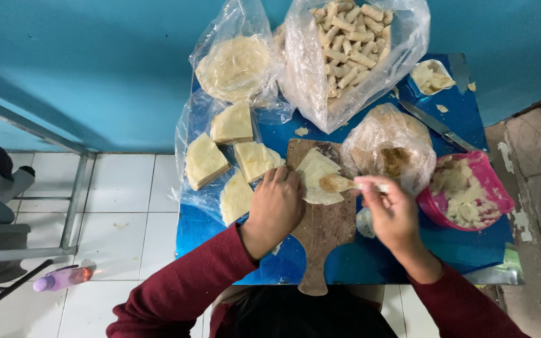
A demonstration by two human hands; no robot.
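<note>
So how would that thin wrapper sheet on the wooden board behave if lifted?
The wrapper looks thin and lies flat on the board, so probably floppy and light. The brown filling on it could slide off or tear it. The left hand pins one edge.

Evenly and softly lit from above; glared on the plastic bags (352, 56); stayed sharp centrally, bent slightly at the edges.

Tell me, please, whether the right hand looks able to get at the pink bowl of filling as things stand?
Probably yes: the right hand is just beside the pink bowl, its open top faces up, and nothing lies between them.
</note>
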